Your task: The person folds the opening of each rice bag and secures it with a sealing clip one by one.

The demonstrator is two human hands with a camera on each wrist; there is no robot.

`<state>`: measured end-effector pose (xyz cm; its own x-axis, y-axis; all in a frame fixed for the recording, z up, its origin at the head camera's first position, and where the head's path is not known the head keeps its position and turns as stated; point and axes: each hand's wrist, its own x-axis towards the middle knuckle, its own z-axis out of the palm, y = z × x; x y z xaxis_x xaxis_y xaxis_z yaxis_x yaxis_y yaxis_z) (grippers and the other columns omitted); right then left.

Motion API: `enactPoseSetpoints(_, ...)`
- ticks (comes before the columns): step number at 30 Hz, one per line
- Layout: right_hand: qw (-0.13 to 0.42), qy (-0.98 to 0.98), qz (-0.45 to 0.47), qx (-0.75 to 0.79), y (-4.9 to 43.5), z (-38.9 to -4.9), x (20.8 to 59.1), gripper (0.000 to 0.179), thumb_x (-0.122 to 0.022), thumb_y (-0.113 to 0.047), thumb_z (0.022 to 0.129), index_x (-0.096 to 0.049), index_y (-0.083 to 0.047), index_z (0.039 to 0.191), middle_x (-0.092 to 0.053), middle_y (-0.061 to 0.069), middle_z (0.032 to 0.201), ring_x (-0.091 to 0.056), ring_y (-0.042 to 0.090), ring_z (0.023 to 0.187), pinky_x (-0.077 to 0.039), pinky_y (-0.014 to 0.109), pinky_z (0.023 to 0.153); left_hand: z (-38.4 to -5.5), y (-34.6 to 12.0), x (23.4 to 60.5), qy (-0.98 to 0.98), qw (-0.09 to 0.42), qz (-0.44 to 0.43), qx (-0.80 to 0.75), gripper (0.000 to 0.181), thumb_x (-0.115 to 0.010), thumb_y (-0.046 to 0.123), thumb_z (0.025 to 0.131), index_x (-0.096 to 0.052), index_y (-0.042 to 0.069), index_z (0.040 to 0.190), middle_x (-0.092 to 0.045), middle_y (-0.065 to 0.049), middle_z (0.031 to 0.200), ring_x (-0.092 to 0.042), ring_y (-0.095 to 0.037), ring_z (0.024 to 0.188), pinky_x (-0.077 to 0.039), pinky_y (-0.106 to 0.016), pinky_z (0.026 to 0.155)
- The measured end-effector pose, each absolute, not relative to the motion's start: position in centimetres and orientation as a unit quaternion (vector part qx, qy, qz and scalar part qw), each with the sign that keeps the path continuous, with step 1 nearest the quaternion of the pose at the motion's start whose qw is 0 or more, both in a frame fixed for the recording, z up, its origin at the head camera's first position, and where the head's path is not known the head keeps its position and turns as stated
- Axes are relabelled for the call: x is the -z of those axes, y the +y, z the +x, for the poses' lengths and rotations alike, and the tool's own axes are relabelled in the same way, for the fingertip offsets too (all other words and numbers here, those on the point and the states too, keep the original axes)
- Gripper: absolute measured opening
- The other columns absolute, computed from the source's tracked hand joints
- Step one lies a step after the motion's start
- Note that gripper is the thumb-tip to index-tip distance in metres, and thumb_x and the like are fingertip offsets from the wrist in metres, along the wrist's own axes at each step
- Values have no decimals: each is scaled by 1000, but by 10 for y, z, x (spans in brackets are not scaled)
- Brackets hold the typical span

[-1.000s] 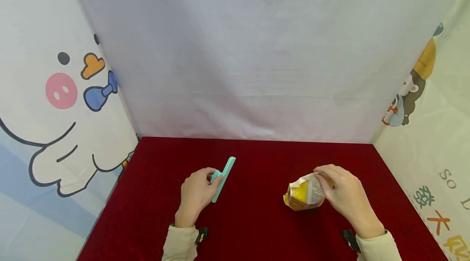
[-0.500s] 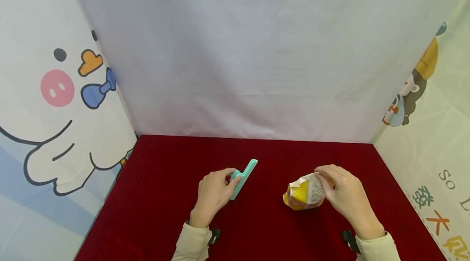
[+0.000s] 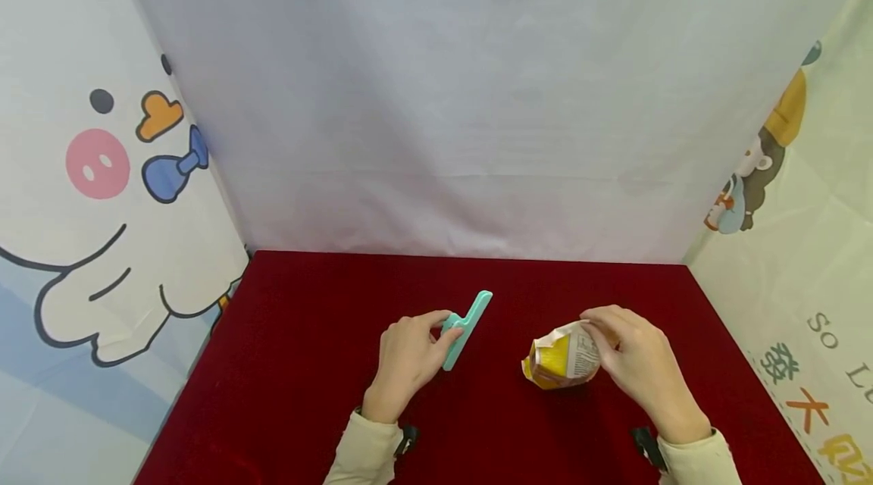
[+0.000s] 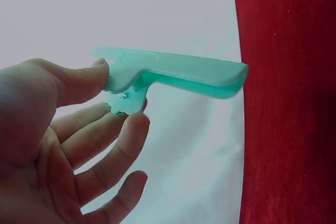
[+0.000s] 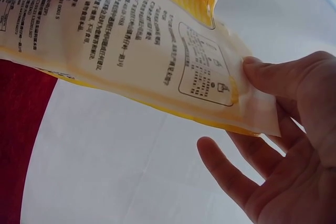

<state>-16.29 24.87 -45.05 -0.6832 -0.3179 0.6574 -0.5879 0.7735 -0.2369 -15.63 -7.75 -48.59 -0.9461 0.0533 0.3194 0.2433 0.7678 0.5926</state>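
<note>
My left hand [image 3: 409, 356] pinches a mint-green bag clip [image 3: 467, 330] by its grip tabs, thumb on one side and fingers on the other. In the left wrist view the clip's long bar [image 4: 194, 74] points away from the hand, its two halves close together. To the right, my right hand [image 3: 641, 364] pinches the upper edge of a yellow and white food bag [image 3: 562, 358]. The right wrist view shows the bag's printed back [image 5: 142, 40], with the thumb on its corner and fingers behind. Clip and bag are apart, the clip left of the bag.
A dark red cloth [image 3: 307, 318] covers the table. A white curtain [image 3: 436, 106] hangs behind its far edge. Printed cloths with cartoon figures stand along the left side [image 3: 102, 242] and the right side [image 3: 805, 242].
My left hand has moved right with the clip, closer to the bag. The right hand and the bag have stayed nearly in place. The head view has shifted slightly.
</note>
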Motion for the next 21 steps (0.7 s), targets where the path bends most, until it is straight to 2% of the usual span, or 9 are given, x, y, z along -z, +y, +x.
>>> enactPoseSetpoints(2,305,-891,254,-221,248,-163,450,31,-89,8,77,-81,-6,103,-80,3,99,-76,22,88,-64,46,73,-157,-75,486,-929,148,-85,328,32,-77,40,98,-82,20,123,-71,7,63,-38,3,43,-30,-18,40)
enactPoseSetpoints(5,301,-893,253,-220,248,-163,450,30,-89,7,77,-81,-6,103,-80,4,100,-76,23,89,-64,47,73,-157,-72,487,-931,161,-92,315,32,-78,38,97,-82,20,123,-53,12,49,-22,2,42,-20,-17,41)
enactPoseSetpoints(8,299,-894,253,-219,249,-163,450,30,-89,7,78,-81,-5,103,-80,5,100,-76,23,89,-64,47,74,-157,-68,488,-932,176,-102,300,31,-79,38,96,-82,21,121,-34,14,45,-11,0,46,-16,-17,42)
enactPoseSetpoints(9,299,-894,253,-219,249,-163,450,30,-89,7,78,-81,-5,103,-80,5,100,-76,23,89,-64,47,74,-156,-66,488,-931,182,-107,298,31,-80,38,95,-83,21,121,-32,15,46,-10,1,47,-16,-17,42)
enactPoseSetpoints(11,299,-894,253,-219,249,-163,450,30,-89,8,77,-81,-5,103,-80,5,100,-76,23,89,-64,47,73,-156,-63,488,-929,191,-113,297,30,-80,38,94,-83,22,119,-31,16,47,-10,1,47,-16,-16,42)
enactPoseSetpoints(21,297,-894,251,-221,249,-161,451,31,-89,8,77,-81,-6,103,-80,4,100,-76,22,87,-64,46,72,-155,-48,490,-914,222,-132,314,23,-85,29,91,-85,18,111,-47,10,48,-10,4,48,-16,-13,41)
